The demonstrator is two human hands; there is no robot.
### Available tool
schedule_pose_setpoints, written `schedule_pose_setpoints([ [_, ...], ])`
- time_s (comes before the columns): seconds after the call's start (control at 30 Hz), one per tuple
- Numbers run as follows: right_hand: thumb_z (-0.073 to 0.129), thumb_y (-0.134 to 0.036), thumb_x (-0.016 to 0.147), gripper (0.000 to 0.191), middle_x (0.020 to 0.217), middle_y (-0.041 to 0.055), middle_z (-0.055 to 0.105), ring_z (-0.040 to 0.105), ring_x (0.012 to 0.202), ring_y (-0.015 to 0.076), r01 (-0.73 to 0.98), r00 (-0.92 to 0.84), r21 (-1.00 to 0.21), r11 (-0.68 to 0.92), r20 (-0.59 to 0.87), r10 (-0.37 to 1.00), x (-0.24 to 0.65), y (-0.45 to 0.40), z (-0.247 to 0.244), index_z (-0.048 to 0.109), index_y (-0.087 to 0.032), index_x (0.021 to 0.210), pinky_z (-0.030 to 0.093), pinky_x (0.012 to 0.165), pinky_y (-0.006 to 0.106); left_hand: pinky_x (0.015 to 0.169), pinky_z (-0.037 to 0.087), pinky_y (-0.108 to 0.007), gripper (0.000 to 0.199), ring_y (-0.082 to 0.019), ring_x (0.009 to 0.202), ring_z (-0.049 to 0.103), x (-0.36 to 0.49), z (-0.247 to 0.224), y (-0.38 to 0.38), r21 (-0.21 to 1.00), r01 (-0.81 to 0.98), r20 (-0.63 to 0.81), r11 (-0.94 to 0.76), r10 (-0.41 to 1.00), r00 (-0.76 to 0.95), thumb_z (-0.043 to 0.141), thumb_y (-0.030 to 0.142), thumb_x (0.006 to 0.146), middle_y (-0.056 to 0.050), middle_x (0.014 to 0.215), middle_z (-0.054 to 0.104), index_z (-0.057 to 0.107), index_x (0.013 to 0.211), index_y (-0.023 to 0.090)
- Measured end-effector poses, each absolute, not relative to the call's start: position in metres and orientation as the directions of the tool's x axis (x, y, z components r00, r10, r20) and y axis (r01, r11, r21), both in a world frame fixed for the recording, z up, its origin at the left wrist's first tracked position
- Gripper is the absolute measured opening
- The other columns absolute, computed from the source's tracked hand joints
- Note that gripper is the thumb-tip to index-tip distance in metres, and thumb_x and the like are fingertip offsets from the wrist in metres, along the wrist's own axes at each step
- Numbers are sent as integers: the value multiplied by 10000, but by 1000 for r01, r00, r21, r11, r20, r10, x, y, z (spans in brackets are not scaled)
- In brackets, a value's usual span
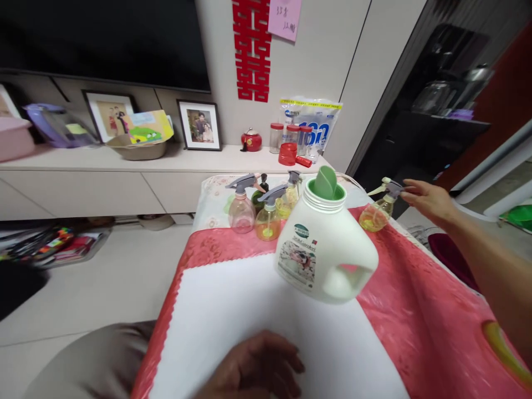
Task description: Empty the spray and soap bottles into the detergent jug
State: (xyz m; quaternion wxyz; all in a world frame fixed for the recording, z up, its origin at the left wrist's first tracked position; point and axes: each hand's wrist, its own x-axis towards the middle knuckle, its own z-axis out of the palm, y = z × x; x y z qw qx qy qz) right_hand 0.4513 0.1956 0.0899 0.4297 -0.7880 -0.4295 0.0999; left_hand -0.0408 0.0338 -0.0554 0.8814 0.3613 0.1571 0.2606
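Wears plain grey-beige cloth [87, 366] over a leg at the near left, smooth and rounded in outline, blurred, darker toward its right side. Shows a bare right hand [428, 198] and a bare forearm [482, 249] at the right, tapering to the wrist, and a bare left hand [257, 368] at the near middle, partly shadowed.

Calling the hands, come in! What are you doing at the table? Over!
Left hand half curled, nothing seen in it. Right hand at the spray bottle, grip unclear. White jug upright, left of that bottle. Over.
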Motion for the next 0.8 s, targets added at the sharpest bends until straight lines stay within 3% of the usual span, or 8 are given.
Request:
schedule_pose_setpoints([
  [0.1,759,-67,790,316,861,-27,611,477,668,8,555,674,-796,-242,259,692,434,173,91,694,-101,1097,304,638,110,837,494,-330,505,-220,961,680,-39,-51,35,718,-372,-77,589,598,798,871,333,719,-106,1181,696,717,1189,231],
  [0.2,721,-182,850,271,994,17,646,573,753,64,497,674,-849,-181,246,697,401,138,80,712,-124,1114,401,674,129,832,500,-319,454,-204,952,673,-36,-42,35,704,-395,-115,590,644,757,855,283,729,-106,1147,696,728,1159,208],
  [0.3,718,-443,852,449,1090,71,650,661,942,184,399,603,-911,-100,179,777,355,98,57,703,-151,1193,536,755,213,795,508,-316,417,-199,917,678,-32,-35,32,694,-424,-121,582,675,728,854,253,720,-108,1112,702,741,1118,197],
  [0.37,793,-598,727,613,1183,98,624,654,1043,223,268,518,-963,25,166,839,327,74,40,703,-148,1133,582,848,238,777,508,-316,424,-196,885,679,-30,-34,31,694,-448,-119,563,704,700,868,261,699,-110,1083,706,747,1099,185],
  [0.43,823,-677,660,729,1208,106,613,651,1062,226,200,452,-979,47,134,882,304,57,24,689,-152,1148,591,889,237,770,503,-318,438,-188,857,676,-28,-35,32,710,-457,-126,537,734,667,883,284,678,-109,1053,711,752,1081,175],
  [0.67,891,-534,630,751,1217,102,606,616,1125,223,209,348,-974,86,156,924,265,49,-2,661,-136,1223,590,836,205,757,458,-310,438,-155,803,639,-23,-39,33,832,-302,-239,465,792,561,885,275,611,-81,1009,723,751,1015,172],
  [0.8,893,-470,569,680,1066,95,635,635,900,190,208,426,-975,74,158,891,255,64,-6,669,-103,1095,558,675,206,732,435,-317,363,-145,762,591,-20,-38,32,909,-131,-271,396,800,536,796,220,656,-75,1000,730,742,1012,174],
])
